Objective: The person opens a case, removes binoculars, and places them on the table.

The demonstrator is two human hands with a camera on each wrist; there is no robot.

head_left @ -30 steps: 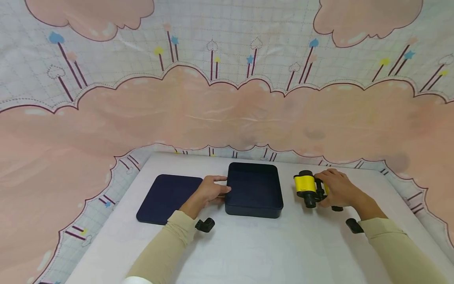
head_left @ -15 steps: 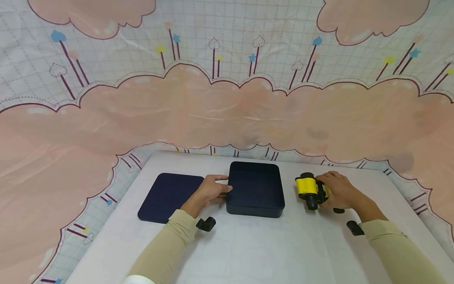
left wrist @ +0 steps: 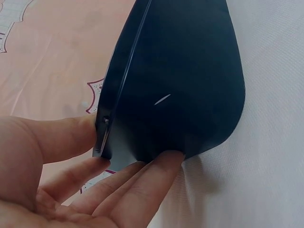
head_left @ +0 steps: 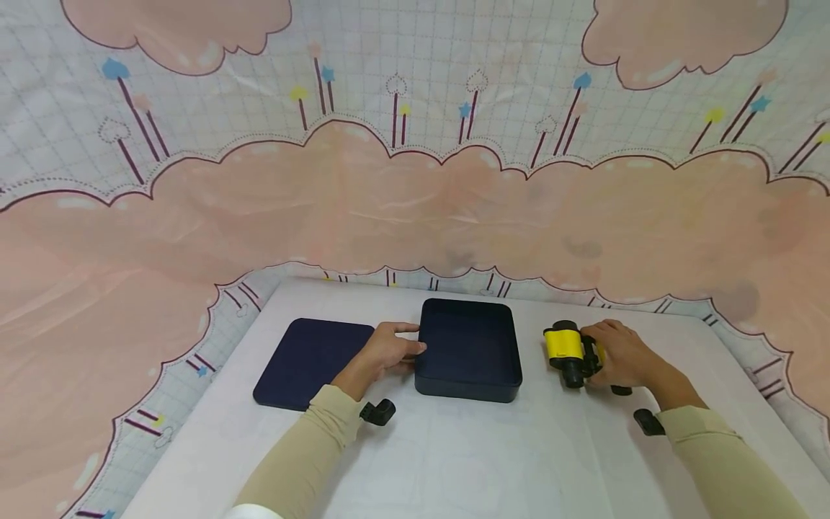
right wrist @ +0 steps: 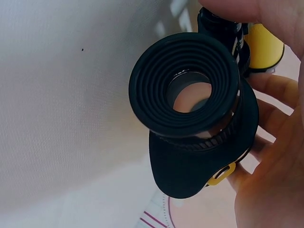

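A dark navy box [head_left: 470, 387] without a lid on it stands on the white table. My left hand [head_left: 385, 349] holds its left wall. In the left wrist view, the thumb is at the rim and the other fingers lie along the outer side of the box [left wrist: 180, 71]. To the box's right, my right hand [head_left: 619, 353] grips yellow and black binoculars [head_left: 564, 344] by the far barrel, partly covering it. Close up in the right wrist view, the black eyepiece of the binoculars [right wrist: 183, 85] faces the camera, with fingers bent around the body behind.
A flat dark navy lid [head_left: 311, 360] lies left of the box, partly behind the left forearm. The white table [head_left: 480, 461] ends at a patterned cloth backdrop [head_left: 415, 209]. Small black devices sit near both wrists.
The right hand and binoculars have come slightly lower in the head view, towards the person. The left hand and box keep their places, and the head view has shifted a little.
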